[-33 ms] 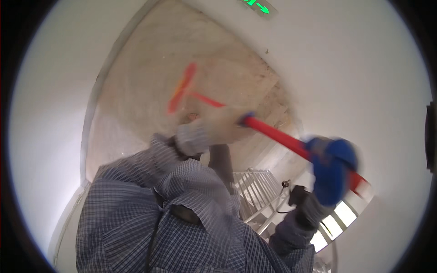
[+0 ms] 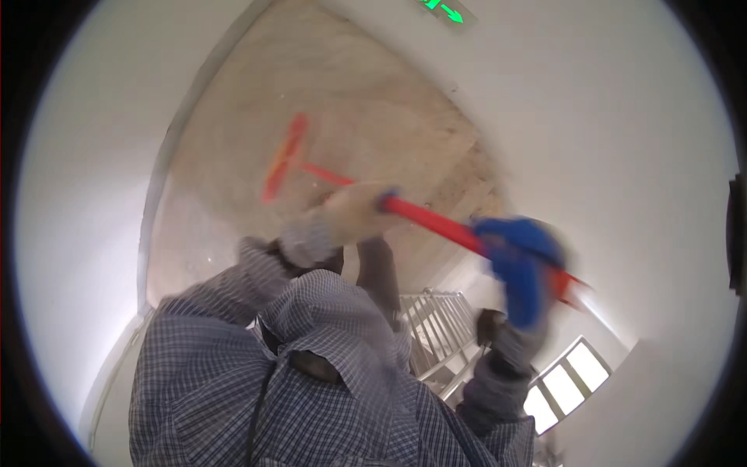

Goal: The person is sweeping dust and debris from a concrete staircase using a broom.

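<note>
A long red-handled tool (image 2: 432, 219) with an orange-red T-shaped head (image 2: 284, 156) reaches down to a beige stone floor (image 2: 350, 93). My left hand (image 2: 350, 214), in a whitish work glove, is closed round the handle about midway. My right hand (image 2: 521, 268), in a blue glove, grips the upper end of the handle, and a short red stub sticks out beyond it. Both hands and the tool are blurred by motion. My sleeves and chest are in a blue checked shirt (image 2: 233, 373).
White walls (image 2: 93, 194) enclose the floor on the left and right. A white stair railing (image 2: 436, 327) descends below my hands, with bright windows (image 2: 564, 381) beyond. A green lit sign (image 2: 443, 9) is on the wall at the top.
Both hands and the tool's head sit slightly further left in the picture than before. The grips on the handle are unchanged.
</note>
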`<action>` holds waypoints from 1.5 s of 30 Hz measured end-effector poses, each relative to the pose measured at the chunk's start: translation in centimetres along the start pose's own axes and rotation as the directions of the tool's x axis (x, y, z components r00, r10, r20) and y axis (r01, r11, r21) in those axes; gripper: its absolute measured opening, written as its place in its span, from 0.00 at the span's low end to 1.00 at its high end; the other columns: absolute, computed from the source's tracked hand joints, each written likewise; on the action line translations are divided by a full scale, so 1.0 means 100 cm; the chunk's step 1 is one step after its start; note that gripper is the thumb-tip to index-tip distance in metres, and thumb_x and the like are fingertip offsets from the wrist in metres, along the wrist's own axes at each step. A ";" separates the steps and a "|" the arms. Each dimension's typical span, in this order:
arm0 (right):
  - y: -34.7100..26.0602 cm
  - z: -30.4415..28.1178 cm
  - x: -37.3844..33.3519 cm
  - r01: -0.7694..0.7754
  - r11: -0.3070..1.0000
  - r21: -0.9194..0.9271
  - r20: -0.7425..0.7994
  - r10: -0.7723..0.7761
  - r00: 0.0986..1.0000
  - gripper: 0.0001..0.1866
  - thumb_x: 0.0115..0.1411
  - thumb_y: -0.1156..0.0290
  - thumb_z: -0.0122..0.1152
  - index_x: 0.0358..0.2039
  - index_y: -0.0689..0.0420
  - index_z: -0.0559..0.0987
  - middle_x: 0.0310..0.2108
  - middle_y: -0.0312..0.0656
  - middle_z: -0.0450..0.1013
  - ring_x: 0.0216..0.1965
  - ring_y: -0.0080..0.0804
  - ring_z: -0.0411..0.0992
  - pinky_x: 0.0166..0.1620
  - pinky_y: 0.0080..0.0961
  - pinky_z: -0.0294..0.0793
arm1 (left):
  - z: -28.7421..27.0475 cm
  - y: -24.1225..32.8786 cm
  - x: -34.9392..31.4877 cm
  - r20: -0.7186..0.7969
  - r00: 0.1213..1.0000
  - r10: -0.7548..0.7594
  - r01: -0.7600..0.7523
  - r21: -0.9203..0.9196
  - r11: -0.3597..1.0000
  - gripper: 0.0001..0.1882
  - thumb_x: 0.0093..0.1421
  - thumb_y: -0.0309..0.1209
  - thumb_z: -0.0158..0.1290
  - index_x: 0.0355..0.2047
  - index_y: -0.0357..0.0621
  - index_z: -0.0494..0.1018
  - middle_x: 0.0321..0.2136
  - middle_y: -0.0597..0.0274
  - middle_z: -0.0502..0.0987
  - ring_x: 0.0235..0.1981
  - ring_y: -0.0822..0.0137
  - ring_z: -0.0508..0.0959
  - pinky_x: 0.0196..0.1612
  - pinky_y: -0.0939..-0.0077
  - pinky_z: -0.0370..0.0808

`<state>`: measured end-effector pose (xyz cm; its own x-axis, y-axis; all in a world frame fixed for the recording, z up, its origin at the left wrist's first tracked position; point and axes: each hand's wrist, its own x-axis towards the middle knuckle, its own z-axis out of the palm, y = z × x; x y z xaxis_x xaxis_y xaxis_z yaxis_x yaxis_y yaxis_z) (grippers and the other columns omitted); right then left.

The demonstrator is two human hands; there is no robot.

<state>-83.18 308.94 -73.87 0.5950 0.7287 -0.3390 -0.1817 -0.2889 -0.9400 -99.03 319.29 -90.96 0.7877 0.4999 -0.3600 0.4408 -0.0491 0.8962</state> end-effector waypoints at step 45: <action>0.091 0.093 0.274 0.005 0.997 0.075 0.031 -0.007 0.999 0.11 0.63 0.73 0.50 0.44 0.60 0.72 0.42 0.38 0.70 0.41 0.23 0.69 0.46 0.23 0.68 | -0.210 -0.263 0.337 -0.309 0.951 -0.006 -0.202 -0.633 0.747 0.07 0.58 0.37 0.51 0.31 0.50 0.69 0.27 0.66 0.71 0.27 0.71 0.72 0.36 0.69 0.75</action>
<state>-75.79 332.04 -92.05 0.5715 0.7499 -0.3331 -0.2372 -0.2377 -0.9419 -93.10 355.57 -121.25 0.6136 0.7430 -0.2673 -0.1020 0.4103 0.9062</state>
